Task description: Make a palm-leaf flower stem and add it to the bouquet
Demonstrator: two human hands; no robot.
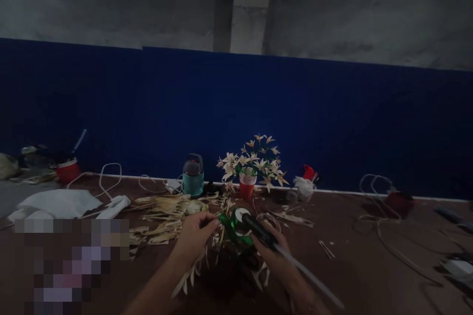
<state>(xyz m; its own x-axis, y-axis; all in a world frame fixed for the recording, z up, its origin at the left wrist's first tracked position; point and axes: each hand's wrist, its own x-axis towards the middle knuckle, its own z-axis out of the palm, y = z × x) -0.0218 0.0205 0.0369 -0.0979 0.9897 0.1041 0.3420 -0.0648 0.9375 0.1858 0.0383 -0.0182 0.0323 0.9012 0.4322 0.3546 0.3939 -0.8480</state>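
Observation:
My left hand (pixel 194 236) is closed in a pinch on the free end of a green ribbon (pixel 226 224) that runs off a green ribbon roll (pixel 240 229). My right hand (pixel 275 251) is closed around the roll and a dark-handled tool (pixel 260 231) with a long pale shaft (pixel 310 275) that points down to the right. Both hands hover just above a brown table (pixel 369 266). Dried pale leaf strips (pixel 166 216) lie under and to the left of the hands.
A red cup holding cream paper flowers (pixel 253 162) stands behind the hands, next to a teal jar (pixel 193 175). White cloth (pixel 59 203) and cables (pixel 107 177) lie at left, more cables (pixel 380 192) at right. A blue wall panel (pixel 332 123) backs the table.

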